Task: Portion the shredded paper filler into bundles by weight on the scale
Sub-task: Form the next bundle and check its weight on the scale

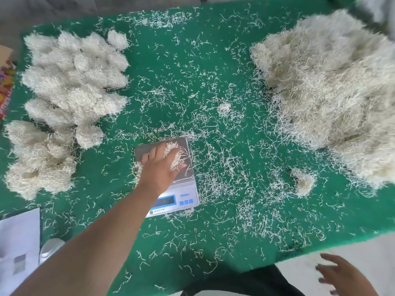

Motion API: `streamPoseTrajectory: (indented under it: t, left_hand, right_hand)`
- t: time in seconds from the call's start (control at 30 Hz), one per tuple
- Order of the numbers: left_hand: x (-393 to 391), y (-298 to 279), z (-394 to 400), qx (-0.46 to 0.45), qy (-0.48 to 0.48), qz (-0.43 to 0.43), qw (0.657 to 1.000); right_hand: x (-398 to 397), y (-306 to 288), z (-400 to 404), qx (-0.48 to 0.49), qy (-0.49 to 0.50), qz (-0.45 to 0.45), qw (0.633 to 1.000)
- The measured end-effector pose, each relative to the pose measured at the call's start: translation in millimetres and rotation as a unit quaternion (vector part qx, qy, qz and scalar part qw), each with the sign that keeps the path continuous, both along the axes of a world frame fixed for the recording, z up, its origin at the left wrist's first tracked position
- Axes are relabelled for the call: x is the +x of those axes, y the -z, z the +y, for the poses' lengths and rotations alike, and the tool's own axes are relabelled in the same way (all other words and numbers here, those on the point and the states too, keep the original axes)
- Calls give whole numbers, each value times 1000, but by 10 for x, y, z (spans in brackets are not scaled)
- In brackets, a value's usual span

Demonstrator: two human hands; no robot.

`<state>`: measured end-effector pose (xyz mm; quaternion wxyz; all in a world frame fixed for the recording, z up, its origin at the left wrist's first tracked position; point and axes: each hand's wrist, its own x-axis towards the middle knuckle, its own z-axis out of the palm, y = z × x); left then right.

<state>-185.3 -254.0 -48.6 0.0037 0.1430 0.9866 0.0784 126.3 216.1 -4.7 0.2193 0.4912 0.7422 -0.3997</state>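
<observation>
Green matting [213,50] covers the whole work table, littered everywhere with loose white paper shreds [224,167].

Near the centre, slightly toward 6 o'clock, sits a small digital scale [183,195] with a steel platter [147,149] and a blue-framed display whose digits are too blurred to read. The left hand [160,167] reaches in from 7 o'clock and lies over the platter, its fingers curled round a small clump of shredded paper filler [176,153] that rests on the platter under the palm; strands spill out past the fingertips toward 3 o'clock.

At 9 to 10 o'clock, well apart from the scale, finished bundles [74,77] lie packed against one another in rough rows, with a looser, yellower heap [38,161] just beside them toward 8 o'clock. At 2 to 3 o'clock the big stock pile [333,92] of unsorted filler rises high and runs off the edge of view. Between that pile and the scale, at about 4 o'clock, lies a small stray tuft [303,181], and another tiny tuft [224,107] sits toward 12 o'clock from the scale.

The right hand [339,274] hovers off the table's near edge at 5 o'clock, fingers spread and relaxed, holding nothing, motion-blurred.

White sheets of paper [19,242] lie at 7 o'clock by the table's corner.
</observation>
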Motion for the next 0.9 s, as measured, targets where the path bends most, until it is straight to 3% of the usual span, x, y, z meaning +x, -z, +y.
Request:
streamPoseTrajectory:
  t: [0.7,0.9]
  left_hand:
    - [87,-227,354,5,4,-69,998]
    - [153,-218,-119,26,-78,-64,995]
  right_hand:
    - [-239,-324,-325,-10,-45,6,999]
    - [-215,-383,-407,-11,-39,-1,999]
